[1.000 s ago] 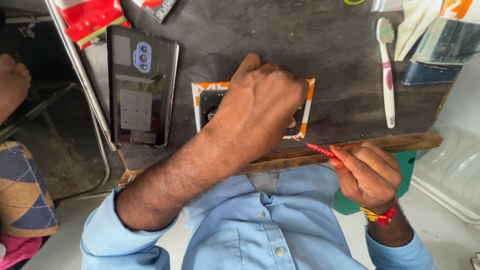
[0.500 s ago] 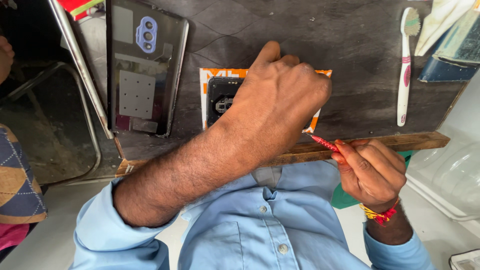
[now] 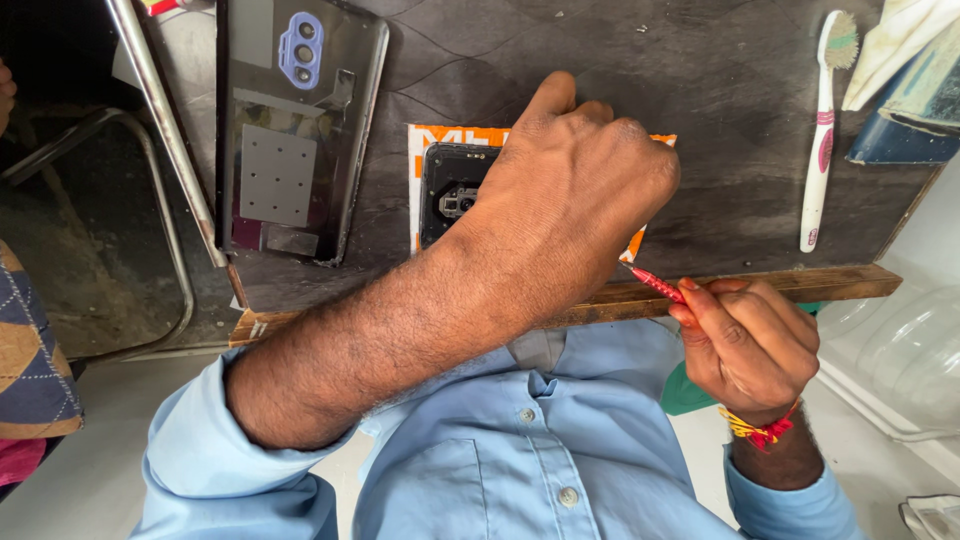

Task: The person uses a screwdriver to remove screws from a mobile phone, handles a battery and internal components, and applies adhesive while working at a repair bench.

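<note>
My left hand (image 3: 575, 190) reaches across from the left and presses down on a black phone (image 3: 450, 195), covering most of it. The phone lies open-backed on a white and orange card (image 3: 416, 170). My right hand (image 3: 752, 345) is at the board's near wooden edge (image 3: 820, 285). It grips a thin red tool (image 3: 655, 283) whose tip points toward the phone from under my left hand. A red and yellow thread band circles my right wrist.
A detached glossy phone back cover (image 3: 295, 130) lies on the dark work board (image 3: 720, 90) to the left. A white toothbrush (image 3: 822, 130) lies at the right, with a blue object (image 3: 905, 140) and cloth (image 3: 900, 40) beyond. A metal frame (image 3: 165, 150) stands left and a clear plastic container (image 3: 900, 350) right.
The view has moved in closer and things have shifted right in it. My left hand stays on the phone and my right hand keeps the red tool in nearly the same place.
</note>
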